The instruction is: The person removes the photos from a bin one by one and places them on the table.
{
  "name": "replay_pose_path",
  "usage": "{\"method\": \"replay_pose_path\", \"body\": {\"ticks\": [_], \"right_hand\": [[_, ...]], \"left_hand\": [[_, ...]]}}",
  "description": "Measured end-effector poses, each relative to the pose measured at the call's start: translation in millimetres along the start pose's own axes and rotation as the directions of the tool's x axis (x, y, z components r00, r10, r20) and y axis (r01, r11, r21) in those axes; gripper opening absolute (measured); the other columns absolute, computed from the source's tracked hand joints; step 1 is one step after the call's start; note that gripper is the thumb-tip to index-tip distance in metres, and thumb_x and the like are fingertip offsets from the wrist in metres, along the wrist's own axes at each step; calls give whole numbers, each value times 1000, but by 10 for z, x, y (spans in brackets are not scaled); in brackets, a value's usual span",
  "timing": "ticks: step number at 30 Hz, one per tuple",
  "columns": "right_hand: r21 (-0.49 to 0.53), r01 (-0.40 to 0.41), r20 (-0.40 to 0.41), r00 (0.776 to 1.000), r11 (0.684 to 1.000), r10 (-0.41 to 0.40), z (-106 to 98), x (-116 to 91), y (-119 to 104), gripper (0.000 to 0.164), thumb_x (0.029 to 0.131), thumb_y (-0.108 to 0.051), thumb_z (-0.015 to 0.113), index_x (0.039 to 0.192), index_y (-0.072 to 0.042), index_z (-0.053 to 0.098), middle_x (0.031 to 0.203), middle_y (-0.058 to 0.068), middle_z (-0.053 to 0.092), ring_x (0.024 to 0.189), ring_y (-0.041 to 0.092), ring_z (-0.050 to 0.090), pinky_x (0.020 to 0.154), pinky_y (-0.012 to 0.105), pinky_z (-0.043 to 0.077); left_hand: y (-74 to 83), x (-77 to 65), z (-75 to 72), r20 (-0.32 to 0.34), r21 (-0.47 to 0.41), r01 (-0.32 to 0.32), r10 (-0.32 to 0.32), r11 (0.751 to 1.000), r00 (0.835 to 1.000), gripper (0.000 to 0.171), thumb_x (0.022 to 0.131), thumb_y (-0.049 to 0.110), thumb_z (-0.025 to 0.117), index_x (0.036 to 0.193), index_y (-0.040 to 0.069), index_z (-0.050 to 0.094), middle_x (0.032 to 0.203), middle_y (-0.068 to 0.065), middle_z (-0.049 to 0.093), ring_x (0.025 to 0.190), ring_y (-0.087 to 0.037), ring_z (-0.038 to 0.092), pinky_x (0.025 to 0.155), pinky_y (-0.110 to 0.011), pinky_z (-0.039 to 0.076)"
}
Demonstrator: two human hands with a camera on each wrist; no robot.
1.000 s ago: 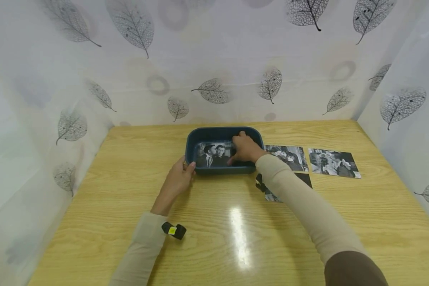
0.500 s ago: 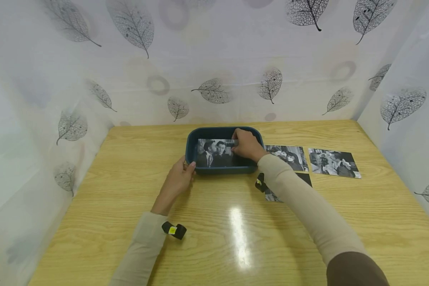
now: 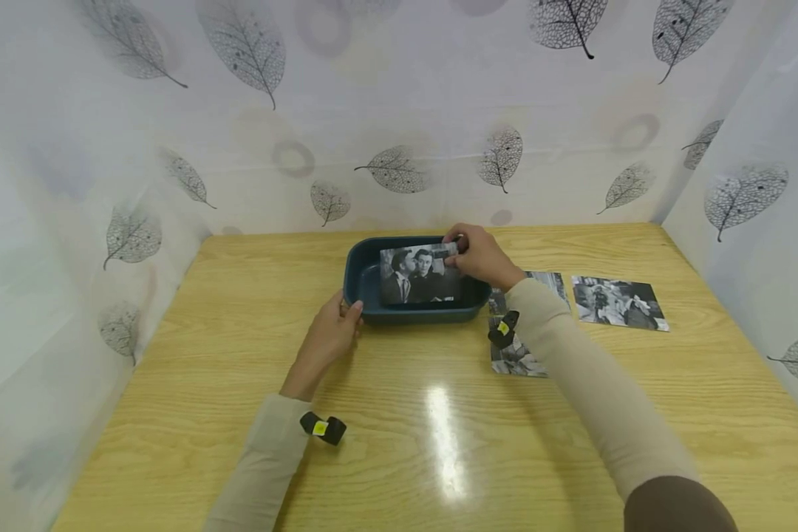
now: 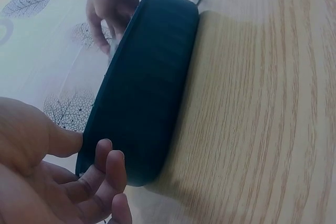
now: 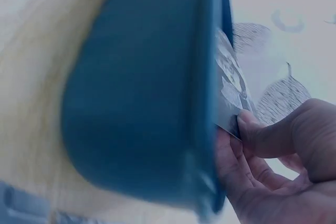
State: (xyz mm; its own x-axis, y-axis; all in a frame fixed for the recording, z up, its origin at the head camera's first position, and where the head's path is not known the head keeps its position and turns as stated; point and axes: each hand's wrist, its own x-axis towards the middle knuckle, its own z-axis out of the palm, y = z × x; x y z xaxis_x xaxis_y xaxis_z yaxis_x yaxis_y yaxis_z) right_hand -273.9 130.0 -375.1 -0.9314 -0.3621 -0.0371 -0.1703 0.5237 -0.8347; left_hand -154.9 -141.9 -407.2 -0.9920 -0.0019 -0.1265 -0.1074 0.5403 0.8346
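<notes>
A dark blue rectangular plastic box [image 3: 419, 316] stands near the back of the table in the head view. At its left front corner my left hand [image 3: 331, 336] grips the rim with the thumb, and in the left wrist view its fingers bend against the wall. A black-and-white photo [image 3: 422, 277] of two people is raised and tilted over the box's inside. My right hand [image 3: 482, 255] pinches the photo by its right edge between thumb and fingers, also visible in the right wrist view. The box's bottom is partly hidden behind the photo.
Right of the box lie several more black-and-white photos: one [image 3: 620, 303] furthest right, one [image 3: 550, 284] partly behind my right sleeve, and one [image 3: 515, 358] nearer me. A leaf-patterned white curtain [image 3: 399, 96] borders the wooden table [image 3: 239, 310] at back and sides.
My right hand has taken hold of the photo lying in the box and lifted it up and to the right. My left hand and the box have stayed in place.
</notes>
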Motion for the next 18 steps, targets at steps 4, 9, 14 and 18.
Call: {"method": "replay_pose_path", "body": {"ticks": [4,9,14,18], "right_hand": [[21,-1,-15,1000,1000,1,-215,-88,-12,34,96,4,64,129,2,56,100,17,53,86,30,65,69,36,57],[57,-24,-51,998,998,27,-577,-276,-14,35,97,4,63,131,3,56,103,20,51,81,25,63,69,33,58],[8,-63,-67,996,998,63,-964,-561,38,36,99,1,62,134,-1,54,107,19,53,81,22,66,72,34,59],[-40,-83,-88,993,996,79,-1241,-811,142,37,99,-3,63,135,-1,53,108,17,56,82,19,68,74,33,59]], "left_hand": [[-3,-6,0,7,4,-4,4,1000,1000,38,110,22,46,144,6,47,96,-12,64,80,-24,63,69,-32,47],[-5,-7,-4,12,3,-12,12,1000,1000,40,110,22,46,146,5,45,97,-14,64,81,-27,64,68,-31,48],[-11,-2,-12,14,-7,-12,12,1000,1000,34,110,20,46,140,4,50,97,-16,64,83,-29,65,69,-31,48],[-9,2,-18,21,-17,-15,15,1000,1000,35,110,21,45,140,4,49,98,-16,64,83,-30,64,69,-31,48]]}}
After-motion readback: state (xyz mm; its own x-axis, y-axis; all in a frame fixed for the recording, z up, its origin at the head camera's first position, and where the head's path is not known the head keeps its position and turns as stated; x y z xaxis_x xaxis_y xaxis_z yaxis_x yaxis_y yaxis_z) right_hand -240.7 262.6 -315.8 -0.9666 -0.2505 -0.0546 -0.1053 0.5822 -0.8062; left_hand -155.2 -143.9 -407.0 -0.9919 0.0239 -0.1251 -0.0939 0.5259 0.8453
